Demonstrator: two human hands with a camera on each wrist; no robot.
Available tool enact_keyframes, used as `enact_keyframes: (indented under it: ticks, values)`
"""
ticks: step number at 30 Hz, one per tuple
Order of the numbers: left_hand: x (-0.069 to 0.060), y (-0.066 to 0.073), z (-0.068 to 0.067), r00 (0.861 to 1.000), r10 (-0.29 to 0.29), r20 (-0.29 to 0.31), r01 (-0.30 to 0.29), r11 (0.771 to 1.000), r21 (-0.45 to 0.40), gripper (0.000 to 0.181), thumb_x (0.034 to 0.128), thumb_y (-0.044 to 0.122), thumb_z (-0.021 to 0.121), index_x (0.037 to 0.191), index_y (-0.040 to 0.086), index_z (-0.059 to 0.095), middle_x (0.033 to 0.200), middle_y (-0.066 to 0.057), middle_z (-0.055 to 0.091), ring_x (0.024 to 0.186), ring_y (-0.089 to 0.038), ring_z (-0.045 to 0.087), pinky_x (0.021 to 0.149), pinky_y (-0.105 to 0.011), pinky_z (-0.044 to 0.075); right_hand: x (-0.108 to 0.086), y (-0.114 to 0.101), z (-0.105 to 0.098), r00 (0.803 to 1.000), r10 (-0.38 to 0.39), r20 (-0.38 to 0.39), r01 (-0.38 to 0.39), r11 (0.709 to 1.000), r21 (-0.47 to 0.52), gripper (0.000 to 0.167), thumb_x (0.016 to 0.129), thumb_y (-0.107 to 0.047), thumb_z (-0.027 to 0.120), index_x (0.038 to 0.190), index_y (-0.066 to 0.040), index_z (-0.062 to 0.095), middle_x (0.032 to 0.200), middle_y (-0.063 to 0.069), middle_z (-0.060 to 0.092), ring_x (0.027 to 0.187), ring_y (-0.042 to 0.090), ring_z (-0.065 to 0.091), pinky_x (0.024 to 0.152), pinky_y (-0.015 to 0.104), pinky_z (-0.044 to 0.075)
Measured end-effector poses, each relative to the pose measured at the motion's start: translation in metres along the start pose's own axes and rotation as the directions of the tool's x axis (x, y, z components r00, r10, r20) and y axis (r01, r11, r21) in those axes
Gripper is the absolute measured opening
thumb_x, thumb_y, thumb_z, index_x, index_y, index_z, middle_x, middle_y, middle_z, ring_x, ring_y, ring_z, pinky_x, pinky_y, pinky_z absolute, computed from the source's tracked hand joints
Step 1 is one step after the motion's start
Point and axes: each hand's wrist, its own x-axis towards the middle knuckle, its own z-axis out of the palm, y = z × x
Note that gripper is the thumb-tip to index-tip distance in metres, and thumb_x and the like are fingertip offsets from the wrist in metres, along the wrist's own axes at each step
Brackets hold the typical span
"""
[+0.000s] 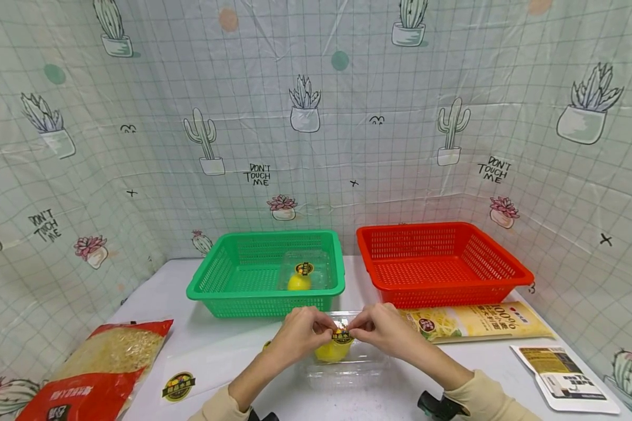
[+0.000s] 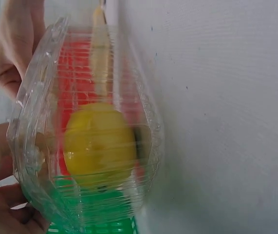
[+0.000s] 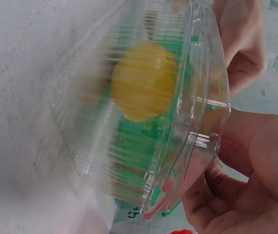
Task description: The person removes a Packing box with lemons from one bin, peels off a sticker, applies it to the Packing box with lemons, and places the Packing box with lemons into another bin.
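Note:
A clear plastic clamshell box (image 1: 366, 367) lies on the table with a lemon (image 1: 333, 352) inside it. Above the lemon, at the lid, is a round black-and-gold sticker (image 1: 342, 336). My left hand (image 1: 302, 332) pinches its left edge with thumb and forefinger. From the other side my right hand (image 1: 383, 330) pinches the right edge. Through the box wall the lemon (image 2: 100, 145) shows in the left wrist view, and again the lemon (image 3: 144, 80) in the right wrist view. Whether the sticker touches the lid cannot be told.
Behind the hands stand a green basket (image 1: 265, 306), holding another clear box (image 1: 318, 269) with a lemon, and a red basket (image 1: 447, 295). A yellow noodle packet (image 1: 484, 320) and a white pouch (image 1: 563, 377) lie right. A sticker sheet (image 1: 210, 362) and red-ended bag (image 1: 100, 368) lie left.

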Motion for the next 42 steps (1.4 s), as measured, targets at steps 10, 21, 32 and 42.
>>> enact_keyframes:
  ticks: [10,21,32,42]
  values:
    - [-0.01,0.004,-0.003,0.996,-0.025,-0.089,0.046,0.969,0.242,0.02,0.0829,0.027,0.078,0.099,0.014,0.077,0.114,-0.006,0.066,0.104,-0.022,0.059,0.083,-0.037,0.053,-0.005,0.004,-0.002,0.983,0.112,-0.145,-0.143,0.964,-0.226,0.033,0.074,-0.038,0.085,0.099,-0.019,0.076,0.095,-0.003,0.064,0.089,0.014,0.055,0.073,0.026,0.043]
    - [-0.003,-0.008,-0.007,0.999,-0.025,0.027,0.022,0.995,0.098,0.041,0.0878,0.025,0.073,0.119,0.0,0.068,0.125,-0.016,0.067,0.12,-0.035,0.061,0.1,-0.056,0.046,-0.004,0.013,0.001,0.971,0.176,-0.161,-0.204,0.964,-0.172,0.047,0.074,-0.042,0.084,0.11,-0.014,0.073,0.108,0.005,0.068,0.099,0.025,0.065,0.084,0.046,0.054]
    - [0.006,-0.011,0.001,1.0,-0.021,-0.013,0.023,0.988,0.154,0.037,0.0882,0.031,0.072,0.112,0.004,0.072,0.111,-0.01,0.074,0.082,-0.018,0.069,0.069,-0.03,0.053,0.005,0.011,0.01,0.959,0.204,-0.195,-0.248,0.939,-0.236,0.033,0.075,-0.044,0.082,0.096,-0.021,0.072,0.096,-0.001,0.066,0.079,0.016,0.063,0.064,0.03,0.05]
    - [0.009,-0.011,0.006,0.999,-0.029,-0.025,0.033,0.986,0.161,0.036,0.0878,0.031,0.073,0.112,0.004,0.072,0.109,-0.011,0.075,0.061,-0.009,0.057,0.055,-0.021,0.046,0.009,0.003,0.011,0.953,0.241,-0.182,-0.287,0.91,-0.298,0.034,0.076,-0.046,0.081,0.094,-0.02,0.069,0.088,-0.001,0.062,0.064,0.013,0.051,0.052,0.026,0.041]
